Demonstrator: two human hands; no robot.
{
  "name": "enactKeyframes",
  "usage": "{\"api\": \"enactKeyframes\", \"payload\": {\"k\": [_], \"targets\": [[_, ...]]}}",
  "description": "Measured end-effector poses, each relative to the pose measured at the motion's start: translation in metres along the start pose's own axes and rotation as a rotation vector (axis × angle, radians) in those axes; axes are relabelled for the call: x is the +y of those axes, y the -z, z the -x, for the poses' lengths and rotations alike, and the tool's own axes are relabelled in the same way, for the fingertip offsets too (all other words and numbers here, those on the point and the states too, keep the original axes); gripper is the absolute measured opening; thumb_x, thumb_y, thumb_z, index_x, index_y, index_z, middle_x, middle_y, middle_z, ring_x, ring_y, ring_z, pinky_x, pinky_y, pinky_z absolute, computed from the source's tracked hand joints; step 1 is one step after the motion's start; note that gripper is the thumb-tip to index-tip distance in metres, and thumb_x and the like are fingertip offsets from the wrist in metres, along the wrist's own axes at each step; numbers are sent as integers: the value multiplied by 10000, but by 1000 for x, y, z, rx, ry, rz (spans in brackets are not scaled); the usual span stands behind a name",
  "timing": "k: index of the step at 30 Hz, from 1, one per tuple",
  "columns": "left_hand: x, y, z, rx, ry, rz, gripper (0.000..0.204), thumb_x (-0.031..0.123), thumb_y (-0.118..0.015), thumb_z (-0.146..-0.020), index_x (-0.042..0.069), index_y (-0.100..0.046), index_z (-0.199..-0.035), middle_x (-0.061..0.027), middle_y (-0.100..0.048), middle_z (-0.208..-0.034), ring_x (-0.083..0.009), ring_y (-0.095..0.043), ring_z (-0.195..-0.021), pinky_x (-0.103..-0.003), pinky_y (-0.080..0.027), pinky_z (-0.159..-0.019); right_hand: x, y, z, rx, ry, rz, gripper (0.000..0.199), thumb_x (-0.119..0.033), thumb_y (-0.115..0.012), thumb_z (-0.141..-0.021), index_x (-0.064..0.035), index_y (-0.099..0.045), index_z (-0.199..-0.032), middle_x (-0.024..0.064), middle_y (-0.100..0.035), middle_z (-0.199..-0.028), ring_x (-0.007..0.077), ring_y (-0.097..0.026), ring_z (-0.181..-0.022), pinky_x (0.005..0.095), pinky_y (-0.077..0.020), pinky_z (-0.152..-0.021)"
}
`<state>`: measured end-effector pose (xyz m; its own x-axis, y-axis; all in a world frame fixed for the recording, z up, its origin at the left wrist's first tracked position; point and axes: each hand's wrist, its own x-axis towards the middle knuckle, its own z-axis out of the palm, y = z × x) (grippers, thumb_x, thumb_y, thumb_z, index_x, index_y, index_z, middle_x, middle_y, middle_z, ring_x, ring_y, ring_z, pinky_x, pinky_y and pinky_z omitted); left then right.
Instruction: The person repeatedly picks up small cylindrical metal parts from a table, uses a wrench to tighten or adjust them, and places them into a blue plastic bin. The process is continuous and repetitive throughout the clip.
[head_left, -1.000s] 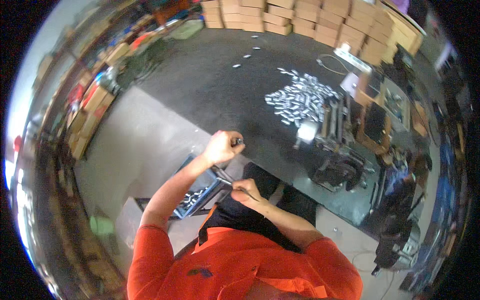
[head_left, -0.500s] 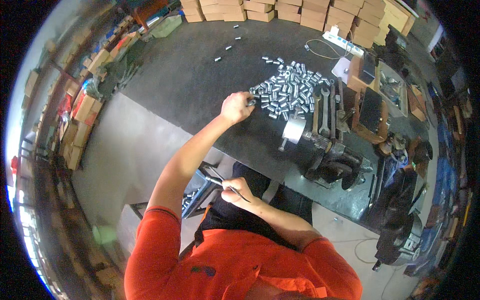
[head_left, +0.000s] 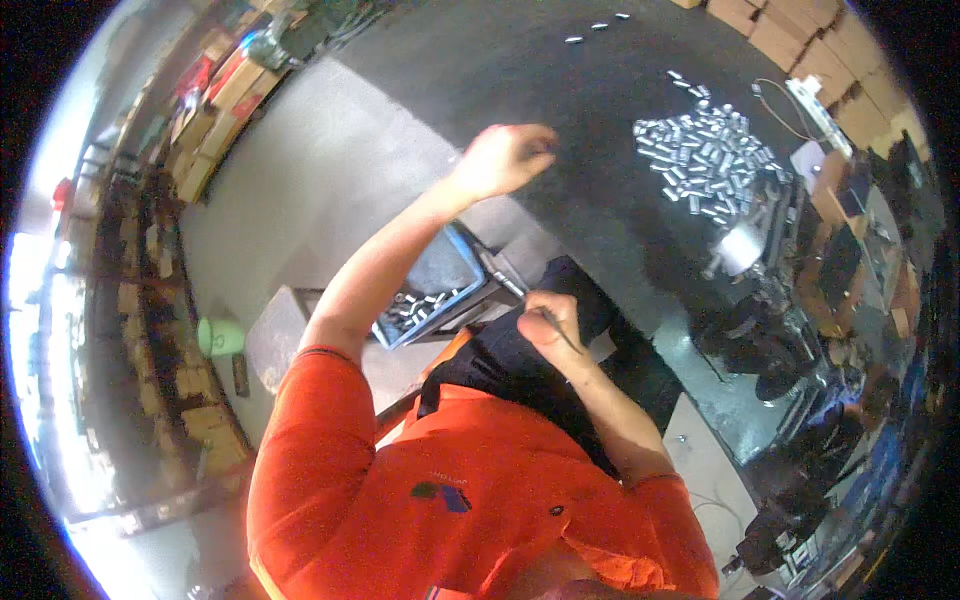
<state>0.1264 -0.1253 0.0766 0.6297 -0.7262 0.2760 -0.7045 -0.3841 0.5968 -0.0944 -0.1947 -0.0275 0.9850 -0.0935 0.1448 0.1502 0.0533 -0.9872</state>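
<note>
My left hand (head_left: 505, 160) is over the table's near edge, smeared by motion. Its fingers curl together around something dark that I cannot make out. Lower down, in front of my lap, my right hand (head_left: 552, 325) is closed around a thin metal rod (head_left: 565, 334). A shiny metal cylinder (head_left: 511, 284) sticks out beyond its fingers, toward the blue-rimmed tray (head_left: 440, 314). Several small metal sleeves (head_left: 410, 308) lie in the tray. To the right on the dark tabletop is a heap of similar metal sleeves (head_left: 705, 155), apart from both hands.
Beside the heap stand a vise (head_left: 738, 250) and wrenches. A white power strip (head_left: 818, 112) and stacked cardboard boxes (head_left: 800, 35) are at the far right. A few loose sleeves (head_left: 599, 27) lie at the back. A pale green cup (head_left: 220, 337) stands at the left.
My left hand has left the edge of the heap and come back toward the tray. My view has swung left, so more of the tray shows. The right hand still grips the rod.
</note>
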Motion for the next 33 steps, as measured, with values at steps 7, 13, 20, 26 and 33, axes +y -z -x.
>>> {"api": "enactKeyframes", "payload": {"k": [7,13,20,26,33], "targets": [[-128,55,224,-270,626,-318,277,221,-666,-706,88,-666,-949,-159,-659,-831,-341,-642,-816,-420,-519,-719,1,-5,-4,-22,21,87,159,-52,-547,-648,-23,-405,-582,13,-303,-521,64,-314,-510,281,-261,-442],[-147,14,295,-492,768,-531,243,210,-630,-715,160,-673,-949,-136,-661,-867,-321,-644,-853,-425,-527,-720,4,-4,-5,-31,-5,118,167,-39,-530,-633,-21,-376,-569,30,-292,-530,89,-295,-502,283,-255,-448],[-150,-12,286,-765,518,-771,238,143,-588,-777,136,-641,-1010,-122,-667,-916,-289,-664,-861,-417,-532,-694,7,-6,-4,-25,19,140,172,-57,-540,-628,-22,-382,-568,44,-321,-524,119,-319,-481,294,-267,-450],[-148,-15,273,-886,374,-818,269,125,-635,-733,108,-630,-1001,-128,-667,-888,-287,-673,-819,-407,-541,-633,0,-5,-5,-48,58,123,228,-115,-587,-657,-20,-394,-583,46,-346,-535,123,-333,-491,294,-279,-457],[-141,-20,262,-1006,333,-880,150,125,-615,-746,121,-669,-886,-77,-678,-913,-244,-677,-827,-383,-531,-672,1,-6,-6,-46,94,128,233,-117,-585,-670,-26,-390,-579,45,-351,-537,124,-348,-487,294,-282,-457]]}}
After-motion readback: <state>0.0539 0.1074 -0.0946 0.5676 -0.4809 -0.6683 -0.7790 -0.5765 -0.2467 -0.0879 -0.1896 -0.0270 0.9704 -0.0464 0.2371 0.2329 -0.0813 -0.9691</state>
